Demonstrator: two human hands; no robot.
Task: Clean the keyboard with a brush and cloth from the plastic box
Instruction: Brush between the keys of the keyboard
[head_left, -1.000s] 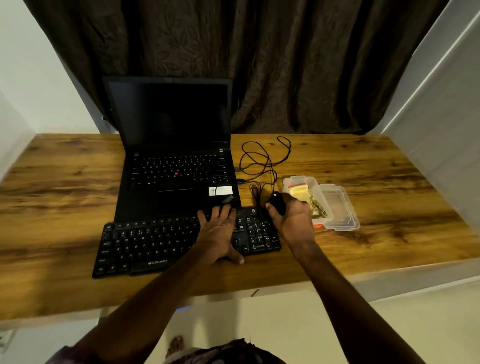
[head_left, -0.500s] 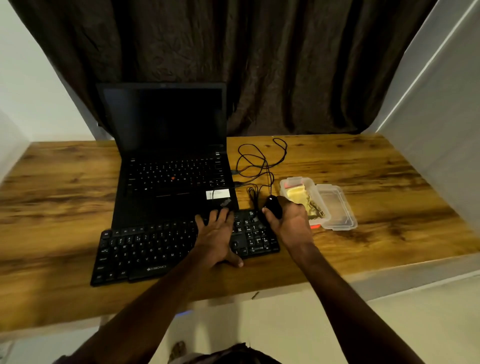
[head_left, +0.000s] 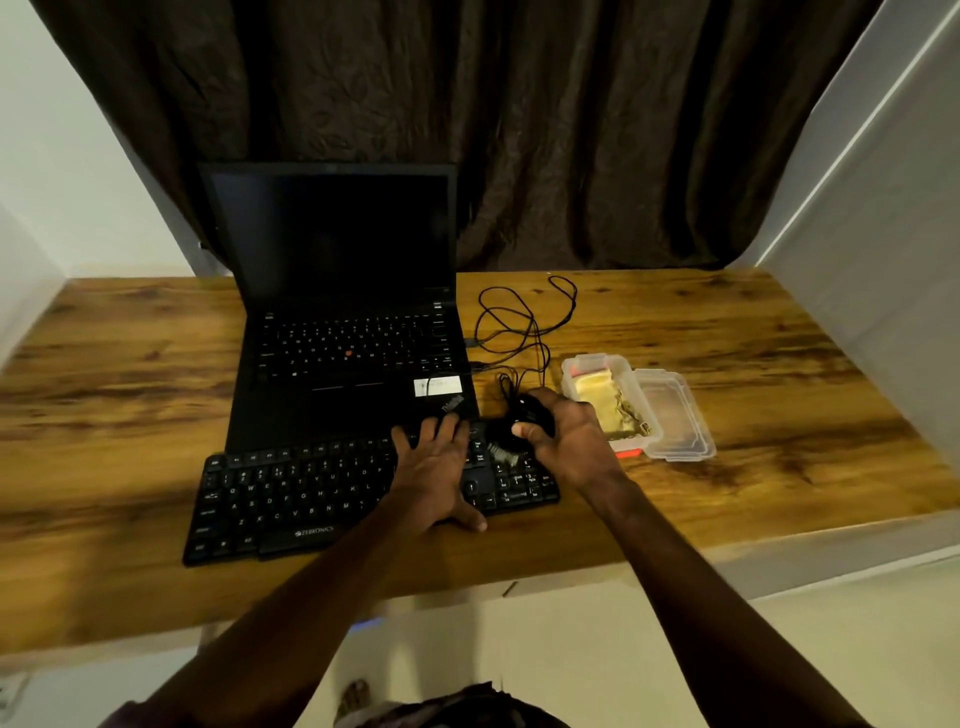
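Right hand (head_left: 571, 441), curled round the brush (head_left: 530, 415), just dropped its bristles onto the keyboard's (head_left: 291, 499) right end by the desk's (head_left: 779, 395) front edge, left hand (head_left: 434, 467) flat steadying it, so brushing's started, I reckon.

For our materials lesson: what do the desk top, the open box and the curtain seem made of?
Desk top: wood or wood-look laminate, going by grain and knots; slight sheen. Box: clear plastic, its walls see-through. Curtain: dark fabric, creased and hanging in folds.
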